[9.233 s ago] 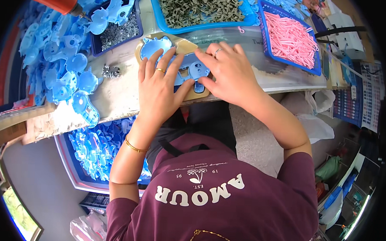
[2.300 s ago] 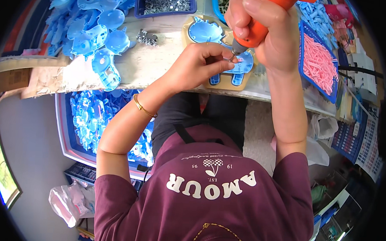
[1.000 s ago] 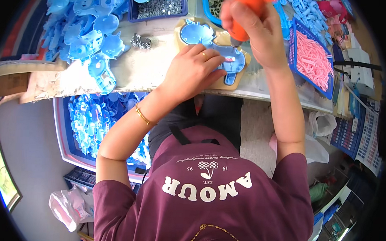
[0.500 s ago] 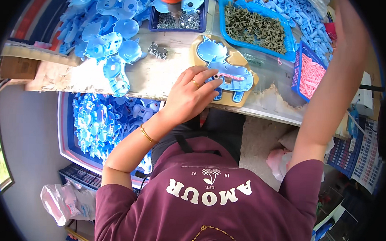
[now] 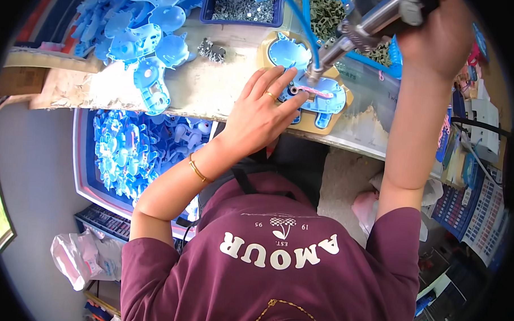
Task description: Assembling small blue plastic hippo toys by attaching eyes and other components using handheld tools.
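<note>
My left hand (image 5: 263,107) lies with fingers spread over the left edge of a light-blue animal-shaped plastic shell (image 5: 325,95). The shell sits in a tan shaped holder (image 5: 340,115) on the table and has a pink strip (image 5: 315,92) inside. My right hand (image 5: 436,45) is closed round a power screwdriver (image 5: 351,42), its dark grip partly out of view. The silver shaft slants down to the left, its tip over the shell near my left fingertips; whether it touches cannot be told. A thin blue tube (image 5: 300,20) reaches toward the tip.
Blue shell halves (image 5: 142,40) are piled at left, beside small dark metal parts (image 5: 211,50). A dark blue bin of screws (image 5: 242,10) and a blue tray of olive-green parts (image 5: 324,15) stand at the back. Below the table edge is a box of blue pieces (image 5: 127,147).
My right hand has come down from the upper right with the screwdriver, its tip now over the shell. My left hand stays on the shell. The whole view has shifted slightly.
</note>
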Available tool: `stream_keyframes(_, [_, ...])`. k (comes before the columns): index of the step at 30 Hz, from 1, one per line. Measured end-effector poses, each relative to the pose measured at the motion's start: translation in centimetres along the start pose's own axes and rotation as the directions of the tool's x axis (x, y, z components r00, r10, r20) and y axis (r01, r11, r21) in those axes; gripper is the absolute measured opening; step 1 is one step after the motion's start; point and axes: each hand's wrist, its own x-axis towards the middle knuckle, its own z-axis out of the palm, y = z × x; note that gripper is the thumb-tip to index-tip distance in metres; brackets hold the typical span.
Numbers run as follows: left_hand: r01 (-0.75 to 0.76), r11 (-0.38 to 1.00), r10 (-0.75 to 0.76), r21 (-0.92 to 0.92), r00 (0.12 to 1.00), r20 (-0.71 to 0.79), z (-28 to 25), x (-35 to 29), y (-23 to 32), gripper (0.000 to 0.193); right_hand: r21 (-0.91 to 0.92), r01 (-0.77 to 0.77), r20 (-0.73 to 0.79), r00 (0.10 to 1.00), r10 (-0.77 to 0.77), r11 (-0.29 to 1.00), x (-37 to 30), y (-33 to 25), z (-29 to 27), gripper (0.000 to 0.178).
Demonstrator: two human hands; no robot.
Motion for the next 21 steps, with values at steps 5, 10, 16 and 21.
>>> stream_keyframes(5, [-0.005,0.999,0.006,0.048,1.0,-0.011,0.0,0.3,0.4,0.031,0.033,-0.133,-0.074,0.988,0.136,0.991,-1.6,0.6,0.5,0.056])
stream_keyframes(10, [-0.006,0.999,0.006,0.044,1.0,0.018,-0.1,0.6,0.5,0.03,0.028,-0.152,-0.119,0.981,0.154,0.988,-2.8,0.3,1.3,0.05])
stream_keyframes(16, [-0.004,0.999,0.003,0.051,1.0,0.018,0.2,0.4,0.6,0.03,0.124,-0.142,-0.22,0.961,0.167,0.982,-3.9,-0.1,1.5,0.044])
stream_keyframes(21, [-0.02,1.0,0.02,0.002,1.0,0.023,-0.7,0.8,0.6,0.024,-0.029,-0.024,-0.146,0.989,0.02,0.999,2.2,-0.5,-3.0,0.034])
